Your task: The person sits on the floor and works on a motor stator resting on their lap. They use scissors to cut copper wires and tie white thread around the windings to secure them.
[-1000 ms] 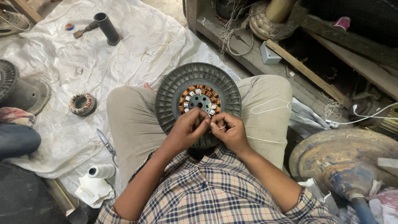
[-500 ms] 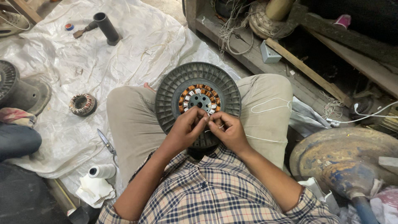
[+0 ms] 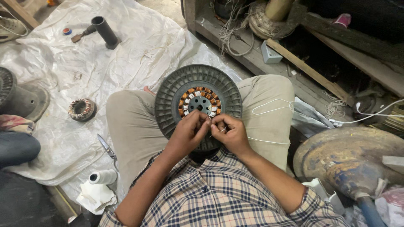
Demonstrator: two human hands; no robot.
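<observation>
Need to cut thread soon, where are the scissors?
Head view, person's left side: the scissors lie on the white plastic sheet beside the left thigh, just above the white thread spool.

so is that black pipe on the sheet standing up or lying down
Lying down. The black pipe rests on its side on the white plastic sheet, its open end facing up-left.

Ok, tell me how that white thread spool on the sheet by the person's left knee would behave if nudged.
The white thread spool lies on its side on the plastic sheet, so it would probably roll. It looks small and likely light. A loose end may trail and unwind, though I cannot see one clearly.
</observation>
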